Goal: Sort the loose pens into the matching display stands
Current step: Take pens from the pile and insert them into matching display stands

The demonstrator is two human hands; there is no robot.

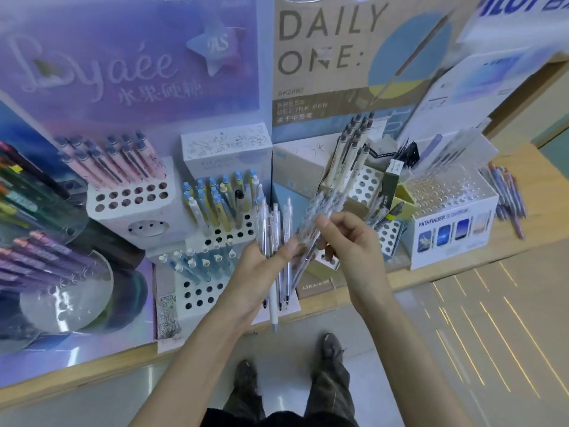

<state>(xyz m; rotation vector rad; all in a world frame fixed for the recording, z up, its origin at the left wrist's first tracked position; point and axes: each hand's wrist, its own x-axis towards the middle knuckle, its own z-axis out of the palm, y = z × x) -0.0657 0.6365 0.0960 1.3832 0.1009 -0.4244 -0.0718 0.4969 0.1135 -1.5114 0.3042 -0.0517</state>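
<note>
Pens [275,223] with clear barrels fan tips-down from the gripping left hand [261,272] over the shelf [400,277] edge; the right hand [348,245] pinches patterned pens [321,208] beside them. Behind stands a holed stand [235,231] of blue-capped pens [215,192], and farther right the DAILY ONE stand [366,181] holding beige ones [345,155].

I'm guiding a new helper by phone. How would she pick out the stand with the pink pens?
Find the big purple signboard at left. Below it sits a white stand with round holes. Only its pens are pink with dark blue tops; the stand to its right holds yellow and white ones.
</note>
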